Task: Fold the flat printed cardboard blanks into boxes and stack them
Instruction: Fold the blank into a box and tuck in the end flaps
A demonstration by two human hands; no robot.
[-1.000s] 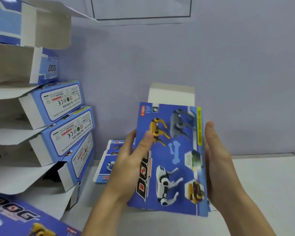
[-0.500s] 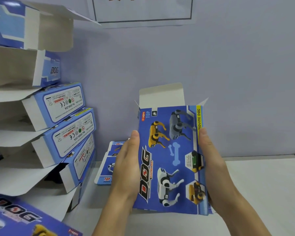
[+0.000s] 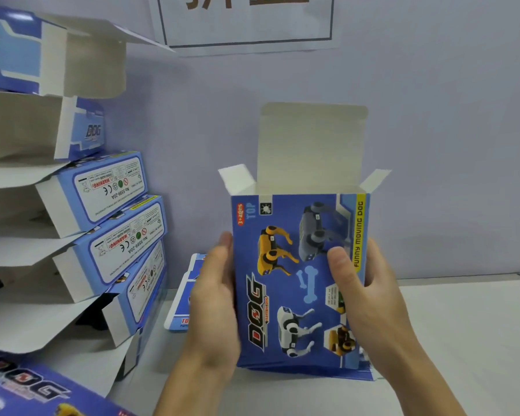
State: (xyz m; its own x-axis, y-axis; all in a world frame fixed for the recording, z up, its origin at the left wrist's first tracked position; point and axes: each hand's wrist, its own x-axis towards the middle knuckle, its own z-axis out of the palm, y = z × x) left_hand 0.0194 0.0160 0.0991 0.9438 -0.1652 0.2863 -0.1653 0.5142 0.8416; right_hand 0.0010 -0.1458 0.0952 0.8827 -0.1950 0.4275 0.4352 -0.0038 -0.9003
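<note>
Boxes (image 3: 72,205) already folded sit stacked from 8 to 10 o'clock against the wall (image 3: 433,145), their white flaps hanging open and their warning labels facing right. A printed blank (image 3: 27,388) lies at 7 o'clock, cut off by the edge. Just right of the stack, at about 8 o'clock from the centre, a pile of flat blanks (image 3: 186,295) rests on the table (image 3: 463,340), mostly hidden behind the left hand.

The left hand (image 3: 213,298) presses flat against the left side of the blue dog box (image 3: 294,280), fingers straight and together; a second ago its thumb lay across the front panel, and it has since slid round to the side. The box stands upright near the centre. Earlier it was still nearly flat, with only the back flap showing; now it is squared open, the tall white lid flap (image 3: 312,145) standing up at 12 o'clock and two small side flaps splayed outward at the top corners.

The right hand (image 3: 364,298) grips the box's right edge, thumb curled over the front by the yellow strip, fingers behind out of sight. A paper sign (image 3: 246,22) hangs on the wall at 12 o'clock.
</note>
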